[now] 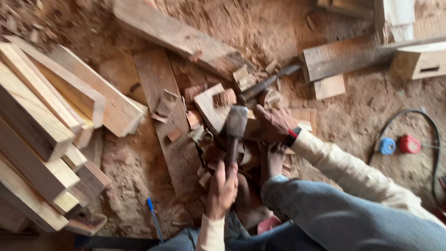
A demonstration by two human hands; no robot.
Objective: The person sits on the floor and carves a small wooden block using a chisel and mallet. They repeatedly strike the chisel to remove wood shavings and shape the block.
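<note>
Item: woodworking station on a sawdust floor (260, 28), seen from above.

Left hand (222, 188): wrapped tight round the handle of a wooden mallet (235, 125), head raised above the work.

Right hand (275, 123): pressed flat, fingers spread, on a small pale wood block (211, 107) near the middle of the floor area; nothing gripped. A bare foot (272, 158) sits just beside it, close under the mallet.

Chisel (267, 83): lying loose on the chips just beyond the block, apart from both hands.

Risks, as judged: the steadying fingers and the foot lie near the mallet's line, so a glancing blow could catch them; the block rests on loose offcuts and may shift when struck; the picture is blurred, so exact contact cannot be told.

Surroundings: stacked pale timber lengths (42, 125) at the left edge; a dark plank (162, 116) under the chips; a mortised beam (418, 60) top right; a black cable (418, 116) with blue and red fittings at right; a blue pen (153, 218) near the bottom edge. Shavings throughout.
</note>
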